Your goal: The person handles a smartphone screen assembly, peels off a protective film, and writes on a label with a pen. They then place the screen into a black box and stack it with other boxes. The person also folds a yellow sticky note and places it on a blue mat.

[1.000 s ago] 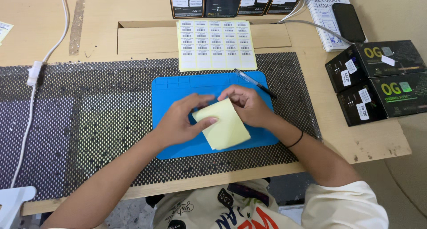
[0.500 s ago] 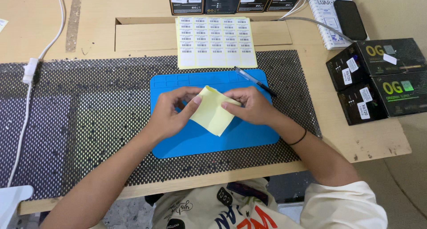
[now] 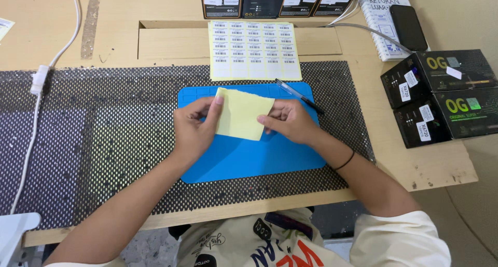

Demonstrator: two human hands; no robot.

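Far left: I see a white cable (image 3: 32,137) running down over the black mesh mat (image 3: 93,142), with a white plug block (image 3: 38,78) on it near the mat's top edge. It lies well apart from my work.

Left hand: my left hand (image 3: 193,132) pinches the left edge of the yellow cloth (image 3: 243,114), thumb on the front near its top corner, the other fingers curled behind. Fingers narrow, closed on the cloth.

Cloth: it is held up just above the blue mat (image 3: 249,158), slightly tilted, stretched between both hands. I cannot tell whether its lower edge touches the mat.

Right hand: my right hand (image 3: 289,123) grips the right edge, fingertips closed on it, with a dark band on the wrist.

How I would handle it: I judge that even tension from both pinches keeps the cloth flat. I would grip close to the corners and keep it over the blue mat, so it cannot snag on the mesh.

Behind: a sheet of barcode labels (image 3: 254,50) lies flat on the wooden table (image 3: 104,33), and a black pen (image 3: 298,95) lies just beside my right hand. I would keep the cloth from brushing it.

Far right: black boxes (image 3: 436,96) stacked near the table edge, and a notebook (image 3: 381,26) with a dark phone (image 3: 408,26) on it.
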